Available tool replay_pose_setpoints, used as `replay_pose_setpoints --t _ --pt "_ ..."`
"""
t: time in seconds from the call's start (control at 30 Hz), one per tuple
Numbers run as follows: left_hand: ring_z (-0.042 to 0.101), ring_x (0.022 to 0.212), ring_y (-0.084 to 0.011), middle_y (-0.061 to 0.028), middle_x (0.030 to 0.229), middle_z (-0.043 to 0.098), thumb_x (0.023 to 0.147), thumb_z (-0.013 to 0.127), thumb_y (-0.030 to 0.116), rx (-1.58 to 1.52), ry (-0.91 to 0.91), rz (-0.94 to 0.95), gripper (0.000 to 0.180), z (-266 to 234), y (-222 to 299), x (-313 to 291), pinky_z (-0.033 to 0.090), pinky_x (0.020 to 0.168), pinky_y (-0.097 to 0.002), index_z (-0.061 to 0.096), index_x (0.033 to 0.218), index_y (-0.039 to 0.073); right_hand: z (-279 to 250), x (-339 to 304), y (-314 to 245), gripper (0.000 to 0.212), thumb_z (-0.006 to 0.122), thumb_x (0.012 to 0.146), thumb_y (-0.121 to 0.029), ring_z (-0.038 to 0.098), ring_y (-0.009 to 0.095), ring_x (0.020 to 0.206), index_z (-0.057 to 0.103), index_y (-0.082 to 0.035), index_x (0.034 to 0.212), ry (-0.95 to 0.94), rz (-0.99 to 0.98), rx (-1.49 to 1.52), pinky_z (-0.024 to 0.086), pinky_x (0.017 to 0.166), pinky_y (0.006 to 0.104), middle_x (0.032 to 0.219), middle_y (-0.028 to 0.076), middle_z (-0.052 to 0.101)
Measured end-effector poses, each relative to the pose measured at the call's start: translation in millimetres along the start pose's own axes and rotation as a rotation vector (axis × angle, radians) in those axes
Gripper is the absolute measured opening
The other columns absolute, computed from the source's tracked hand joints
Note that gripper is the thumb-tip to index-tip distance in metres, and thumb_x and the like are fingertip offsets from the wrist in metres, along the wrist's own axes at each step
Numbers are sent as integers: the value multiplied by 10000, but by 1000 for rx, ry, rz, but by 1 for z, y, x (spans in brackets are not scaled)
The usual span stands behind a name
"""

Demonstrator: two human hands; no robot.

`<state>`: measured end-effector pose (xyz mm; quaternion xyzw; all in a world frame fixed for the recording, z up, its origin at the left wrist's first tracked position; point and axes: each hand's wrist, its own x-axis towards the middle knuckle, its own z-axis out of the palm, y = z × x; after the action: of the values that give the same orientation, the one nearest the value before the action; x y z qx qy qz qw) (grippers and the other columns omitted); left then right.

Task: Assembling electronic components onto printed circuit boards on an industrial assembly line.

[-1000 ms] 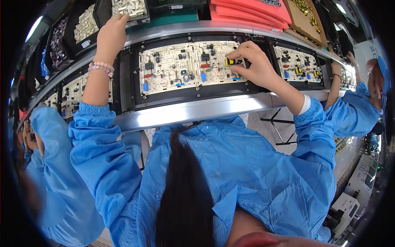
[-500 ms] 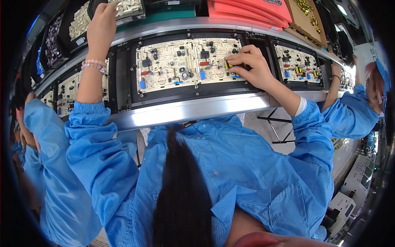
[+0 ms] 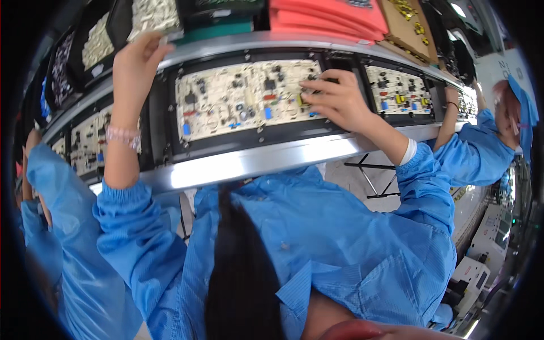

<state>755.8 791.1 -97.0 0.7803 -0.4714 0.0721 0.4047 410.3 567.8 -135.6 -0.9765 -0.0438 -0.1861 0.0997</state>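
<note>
In front of me a cream circuit board (image 3: 221, 96) crowded with small parts lies in a black frame. My right hand (image 3: 343, 102) hovers over its right end, fingers spread. Their tips are right beside a small yellow-and-black component (image 3: 300, 100) on the board, perhaps touching it. Up at the left, my left hand (image 3: 136, 62) is raised at the near edge of a black bin of white connectors (image 3: 154, 16). Its thumb and fingers are drawn together; blur hides whatever they may hold.
A metal rail (image 3: 243, 164) runs along the line's near side. More framed boards stand left and right (image 3: 396, 90). Behind are bins of white parts (image 3: 96, 42), pink foam sheets (image 3: 326, 20) and a cardboard box (image 3: 405, 34) of yellow components. A co-worker's arm (image 3: 450, 116) reaches in at right.
My left hand has come down and back from inside the white connector bin to its near edge. My right fingers have spread from their pinch on the yellow-and-black component. The view has shifted slightly.
</note>
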Motion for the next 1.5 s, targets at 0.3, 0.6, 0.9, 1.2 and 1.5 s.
replay_pose_setpoints --t 0.3,0.6,0.9,1.2,1.5 --pt "644 691 -137 -92 779 680 850 663 42 -177 -270 -29 171 -7 15 -36 500 625 -256 671 1002 -37 -37 45 81 327 666 825 -114 578 312 1068 635 -61 1146 320 151 -273 447 925 421 1140 108 645" --pt "643 791 -367 -187 837 659 811 648 77 186 -363 -11 121 -10 44 -56 501 689 -414 669 900 -1 -28 92 124 491 725 781 -384 472 347 1127 631 -72 1148 419 244 -354 391 964 476 1151 142 560" --pt "676 722 -337 -193 791 684 822 670 155 274 -352 -161 176 -9 40 -57 529 669 -360 724 883 0 -9 96 122 235 747 725 -183 511 305 916 647 -84 914 716 -87 425 411 817 414 906 83 572" --pt "644 631 -155 -112 701 688 787 708 196 305 -363 -329 234 -4 25 -54 491 617 -275 728 886 -15 -34 95 71 108 712 748 -164 519 263 843 656 -93 808 539 -62 -390 422 743 390 835 54 560" --pt "541 546 -83 -47 577 618 768 714 189 349 -453 -361 230 -1 22 -37 432 539 -270 737 860 -21 -33 107 52 136 711 744 -194 520 260 870 665 -91 821 612 -155 -275 429 762 379 841 54 562"
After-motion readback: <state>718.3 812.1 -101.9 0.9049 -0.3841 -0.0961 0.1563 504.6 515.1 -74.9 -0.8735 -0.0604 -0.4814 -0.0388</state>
